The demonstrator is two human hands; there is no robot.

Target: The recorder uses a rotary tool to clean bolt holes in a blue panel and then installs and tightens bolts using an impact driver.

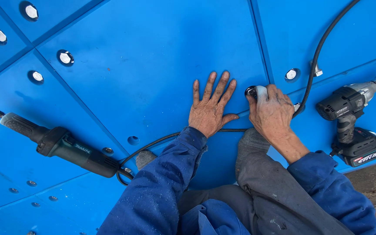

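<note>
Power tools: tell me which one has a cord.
The long dark die grinder left of the left hand; a black cord leaves its rear. The impact driver carries a battery pack.

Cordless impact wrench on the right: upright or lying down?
Lying down. The cordless impact wrench rests on its side on the blue panel, right of the right hand, and neither hand touches it.

Just right of the frame's centre, a small round metal piece (252,91) with a shiny silver-white cap sits at a hole in the blue panel (144,65). Only its top and left edge show, dark-rimmed and glinting; the rest is hidden under the fingers (262,93) of the right hand (273,114), which pinch it from above. The left hand (209,111) lies flat and spread on the panel just beside it, to the left, not touching it.
</note>
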